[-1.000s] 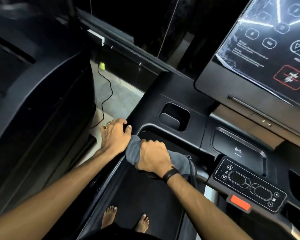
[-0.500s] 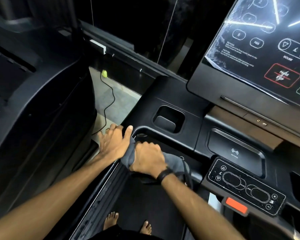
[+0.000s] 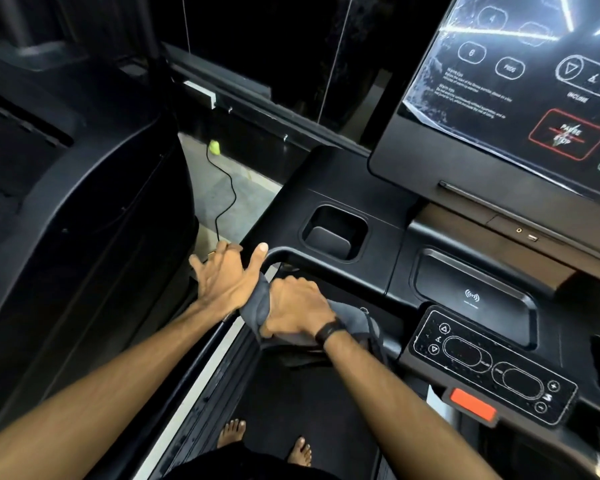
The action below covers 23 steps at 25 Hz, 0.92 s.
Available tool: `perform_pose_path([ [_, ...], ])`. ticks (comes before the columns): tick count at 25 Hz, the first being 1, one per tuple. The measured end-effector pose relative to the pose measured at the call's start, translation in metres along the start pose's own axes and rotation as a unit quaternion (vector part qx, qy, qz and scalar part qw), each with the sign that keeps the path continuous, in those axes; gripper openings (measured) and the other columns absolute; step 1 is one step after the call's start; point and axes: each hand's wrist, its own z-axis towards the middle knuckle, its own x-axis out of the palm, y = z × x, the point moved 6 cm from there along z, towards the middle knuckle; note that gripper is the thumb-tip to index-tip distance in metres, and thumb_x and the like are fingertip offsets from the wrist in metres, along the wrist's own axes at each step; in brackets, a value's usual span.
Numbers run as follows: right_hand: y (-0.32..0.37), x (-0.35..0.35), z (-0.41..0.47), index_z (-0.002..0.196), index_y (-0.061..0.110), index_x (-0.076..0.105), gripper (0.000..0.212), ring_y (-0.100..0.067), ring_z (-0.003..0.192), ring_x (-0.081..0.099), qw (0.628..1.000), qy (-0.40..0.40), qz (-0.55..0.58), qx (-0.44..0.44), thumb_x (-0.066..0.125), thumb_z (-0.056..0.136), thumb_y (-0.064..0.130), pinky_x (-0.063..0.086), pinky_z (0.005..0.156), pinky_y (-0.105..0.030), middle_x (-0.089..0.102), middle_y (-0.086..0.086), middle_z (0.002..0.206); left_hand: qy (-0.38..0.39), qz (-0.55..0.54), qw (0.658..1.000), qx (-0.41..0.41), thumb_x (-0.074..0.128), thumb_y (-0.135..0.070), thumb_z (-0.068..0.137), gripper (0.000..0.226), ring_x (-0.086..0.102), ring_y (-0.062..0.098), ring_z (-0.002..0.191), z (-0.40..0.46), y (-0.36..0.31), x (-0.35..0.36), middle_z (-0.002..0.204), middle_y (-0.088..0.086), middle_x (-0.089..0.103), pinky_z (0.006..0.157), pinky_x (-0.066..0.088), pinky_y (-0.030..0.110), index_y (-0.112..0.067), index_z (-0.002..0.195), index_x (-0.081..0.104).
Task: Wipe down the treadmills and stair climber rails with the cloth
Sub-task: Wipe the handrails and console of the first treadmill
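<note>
My right hand [image 3: 293,311] is clenched round the grey cloth [image 3: 257,306], wrapped over the treadmill's front handrail [image 3: 284,252] near its left corner; my left hand [image 3: 224,277] rests spread and relaxed on the bend beside it. I'd judge it best to keep the cloth wrapped right round and drag it along the bar. The button panel [image 3: 492,367] and orange stop key [image 3: 471,407] sit close on the right, easy to bump. A cup holder [image 3: 335,232] lies beyond.
</note>
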Motion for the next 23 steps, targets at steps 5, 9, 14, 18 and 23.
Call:
perform_pose_path([
  [5,-0.007,-0.008,-0.004,0.089,0.012,0.07,0.043,-0.026,0.082,0.068,0.994,0.065,0.083,0.035,0.086,0.06,0.039,0.052,0.067,-0.031,0.072,-0.005,0.089,-0.016,-0.054,0.998,-0.037,0.028,-0.07,0.096,0.074,0.06,0.035,0.113,0.005,0.004,-0.005,0.123,0.01,0.063,0.109,0.019,0.057,-0.011,0.109,0.07],
  [9,0.001,0.01,-0.038,0.111,0.008,0.054,0.039,-0.031,0.087,0.067,0.971,-0.174,-0.164,0.027,0.067,0.078,0.027,0.044,0.069,-0.034,0.068,-0.012,0.1,-0.042,-0.064,0.996,-0.051,0.031,-0.064,0.098,0.066,0.061,0.035,0.107,0.007,0.002,-0.007,0.12,0.01,0.064,0.108,0.021,0.056,-0.011,0.104,0.07],
  [14,-0.027,-0.004,-0.028,0.094,0.014,0.063,0.049,-0.026,0.081,0.067,0.999,-0.019,-0.033,0.022,0.079,0.061,0.047,0.045,0.064,-0.033,0.069,-0.004,0.09,-0.045,-0.023,0.999,0.002,0.035,-0.06,0.1,0.06,0.058,0.034,0.115,-0.001,0.0,0.002,0.127,0.007,0.059,0.113,0.015,0.063,-0.009,0.115,0.064],
  [18,-0.039,-0.009,-0.015,0.08,0.017,0.07,0.044,-0.018,0.079,0.069,0.965,0.182,0.179,0.055,0.091,0.055,0.046,0.054,0.067,-0.033,0.071,0.003,0.081,-0.04,0.031,0.999,0.015,0.034,-0.059,0.1,0.062,0.06,0.034,0.114,-0.003,-0.006,0.004,0.126,0.008,0.06,0.113,0.014,0.067,-0.008,0.119,0.063],
  [23,-0.026,0.007,-0.049,0.099,0.015,0.057,0.047,-0.028,0.082,0.066,0.981,-0.126,-0.141,0.043,0.076,0.066,0.042,0.045,0.069,-0.036,0.067,-0.007,0.093,-0.048,0.038,0.998,0.017,0.034,-0.056,0.101,0.06,0.062,0.034,0.108,-0.004,-0.007,0.004,0.119,0.011,0.063,0.112,0.017,0.066,-0.006,0.114,0.065],
])
